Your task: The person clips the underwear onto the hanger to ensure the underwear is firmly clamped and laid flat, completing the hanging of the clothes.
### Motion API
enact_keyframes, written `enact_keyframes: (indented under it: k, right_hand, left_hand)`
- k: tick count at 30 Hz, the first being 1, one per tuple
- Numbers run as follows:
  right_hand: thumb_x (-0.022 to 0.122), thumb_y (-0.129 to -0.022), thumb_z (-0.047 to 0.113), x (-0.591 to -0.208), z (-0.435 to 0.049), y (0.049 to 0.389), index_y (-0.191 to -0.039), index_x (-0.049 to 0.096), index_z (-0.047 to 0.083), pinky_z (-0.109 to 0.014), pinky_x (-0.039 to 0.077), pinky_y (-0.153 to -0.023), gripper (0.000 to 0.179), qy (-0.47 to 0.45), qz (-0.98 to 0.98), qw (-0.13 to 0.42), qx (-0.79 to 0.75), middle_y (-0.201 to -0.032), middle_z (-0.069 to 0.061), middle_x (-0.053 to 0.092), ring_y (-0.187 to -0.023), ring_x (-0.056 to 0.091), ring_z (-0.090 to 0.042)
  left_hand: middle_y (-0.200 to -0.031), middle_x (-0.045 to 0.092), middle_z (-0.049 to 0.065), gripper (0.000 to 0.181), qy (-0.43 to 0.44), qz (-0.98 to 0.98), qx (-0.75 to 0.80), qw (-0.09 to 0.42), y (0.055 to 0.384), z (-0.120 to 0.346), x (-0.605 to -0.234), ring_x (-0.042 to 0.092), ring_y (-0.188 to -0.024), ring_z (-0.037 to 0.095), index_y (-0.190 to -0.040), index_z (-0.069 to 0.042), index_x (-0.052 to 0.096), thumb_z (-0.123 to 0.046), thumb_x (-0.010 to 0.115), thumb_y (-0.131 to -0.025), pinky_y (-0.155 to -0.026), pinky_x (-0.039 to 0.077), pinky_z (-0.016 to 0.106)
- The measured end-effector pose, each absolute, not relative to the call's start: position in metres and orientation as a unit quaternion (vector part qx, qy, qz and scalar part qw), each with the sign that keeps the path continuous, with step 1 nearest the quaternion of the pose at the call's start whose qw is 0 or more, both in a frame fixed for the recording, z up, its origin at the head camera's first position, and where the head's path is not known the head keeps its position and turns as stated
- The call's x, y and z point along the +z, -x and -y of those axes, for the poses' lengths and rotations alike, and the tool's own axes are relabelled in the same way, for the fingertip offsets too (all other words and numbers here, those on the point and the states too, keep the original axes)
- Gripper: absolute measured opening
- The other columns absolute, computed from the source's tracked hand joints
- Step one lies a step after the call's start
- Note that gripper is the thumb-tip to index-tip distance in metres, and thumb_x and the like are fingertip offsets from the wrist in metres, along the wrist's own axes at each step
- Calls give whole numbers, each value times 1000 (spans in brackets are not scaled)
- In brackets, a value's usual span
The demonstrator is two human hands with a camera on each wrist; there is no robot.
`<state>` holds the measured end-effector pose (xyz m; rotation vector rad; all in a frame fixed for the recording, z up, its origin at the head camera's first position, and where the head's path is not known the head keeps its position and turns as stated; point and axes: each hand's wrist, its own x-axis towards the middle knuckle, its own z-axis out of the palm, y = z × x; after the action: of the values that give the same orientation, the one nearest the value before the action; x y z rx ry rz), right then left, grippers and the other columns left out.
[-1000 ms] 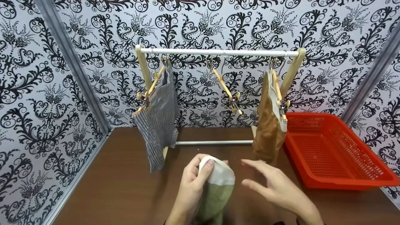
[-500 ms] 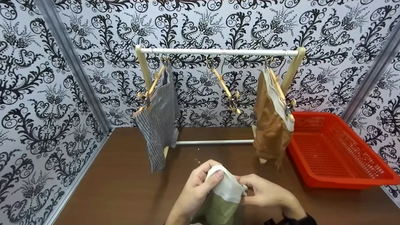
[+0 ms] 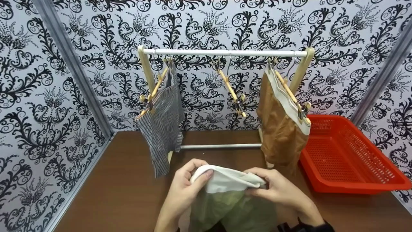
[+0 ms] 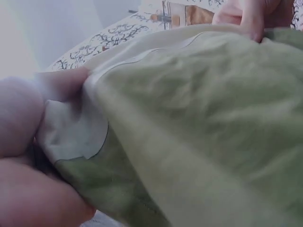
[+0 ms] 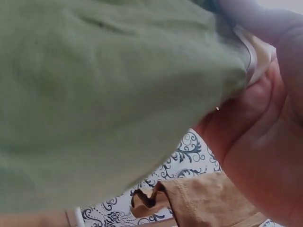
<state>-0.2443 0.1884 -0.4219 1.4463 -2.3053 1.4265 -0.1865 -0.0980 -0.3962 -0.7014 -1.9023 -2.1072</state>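
Observation:
Low at the front of the head view, both hands hold a pair of small green pants (image 3: 225,207) by its white waistband. My left hand (image 3: 185,190) pinches the band's left end, thumb on the near side. At the other end, my right hand (image 3: 278,190) grips a bunched corner of the band between thumb and fingers. The waistband is spread between the hands, and the green legs hang below, running out of the frame. In the left wrist view the green cloth (image 4: 203,109) fills most of the picture; in the right wrist view it hides much of the background.
Behind the hands stands a rack with a white rail (image 3: 225,52). Striped grey pants (image 3: 164,119) hang at its left and brown pants (image 3: 283,129) at its right. A bare clip hanger (image 3: 229,86) hangs between them. A red basket (image 3: 351,161) sits at right.
My right hand, apart from the cloth at first, has come in and taken the waistband's right end. The hands have moved apart, stretching the band wide. The brown pants have swung round on their hanger.

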Motion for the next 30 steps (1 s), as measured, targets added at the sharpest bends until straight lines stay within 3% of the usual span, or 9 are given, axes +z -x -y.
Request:
enact_keyframes:
  k: [11, 18, 30]
  right_hand:
    - [83, -84, 12, -417, -197, 243, -114, 69, 18, -25, 51, -65, 33, -462, 761, 55, 451, -90, 3, 67, -78, 62, -9]
    - [86, -81, 17, -418, -203, 242, -92, 64, 22, -21, 43, -57, 26, -458, 780, 65, 421, -74, 3, 55, -70, 49, -2]
    - [85, -83, 14, -411, -209, 238, -100, 64, 19, -26, 50, -64, 28, -451, 773, 28, 446, -88, 5, 66, -78, 59, -5]
  left_hand:
    - [-88, 73, 13, 16, 171, 662, -709, 172, 187, 110, -396, 66, -75, 16, -96, -1, 72, -1, 81, -84, -63, 54, 25]
    - [-97, 73, 25, 19, 192, 609, -743, 201, 188, 111, -396, 74, -93, 29, -96, 9, 67, 4, 79, -82, -72, 58, 29]
    - [-101, 71, 30, 31, 218, 590, -739, 241, 190, 114, -397, 74, -91, 25, -114, 12, 65, 10, 74, -85, -68, 59, 29]
